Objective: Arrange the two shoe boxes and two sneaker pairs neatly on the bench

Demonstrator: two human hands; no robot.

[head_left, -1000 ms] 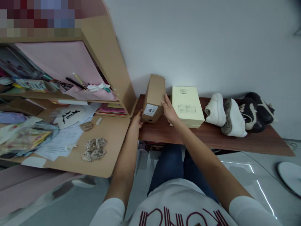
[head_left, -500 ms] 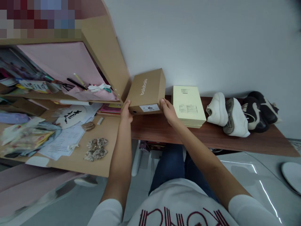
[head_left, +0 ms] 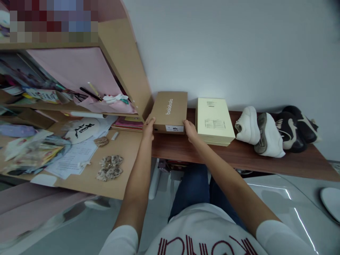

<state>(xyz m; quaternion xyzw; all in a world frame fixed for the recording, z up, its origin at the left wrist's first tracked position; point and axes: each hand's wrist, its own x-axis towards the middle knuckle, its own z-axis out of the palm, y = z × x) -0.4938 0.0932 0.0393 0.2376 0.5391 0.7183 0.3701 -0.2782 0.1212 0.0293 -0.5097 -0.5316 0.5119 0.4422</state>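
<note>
A brown cardboard shoebox [head_left: 170, 106] with white lettering on its lid and a white label on its front lies flat at the left end of the dark wooden shelf [head_left: 170, 147]. My left hand [head_left: 149, 126] grips its front left corner. At the front right corner, my right hand [head_left: 190, 130] holds the other side, fingers partly hidden along the box. Just right of that hand sits a pale yellow box [head_left: 214, 118], a narrow gap from the brown one.
White sneakers [head_left: 270, 136] and black shoes [head_left: 293, 131] stand on the right of the shelf. To the left, a desk [head_left: 117, 187] carries papers, a white cap [head_left: 83, 131] and a patterned scrunchie [head_left: 110, 168]. A tan cabinet side panel [head_left: 127, 67] borders the brown box.
The brown shoebox has gone from tilted and turned to lying level and squared up beside the yellow box. Both hands have kept hold of it. The view has shifted slightly.
</note>
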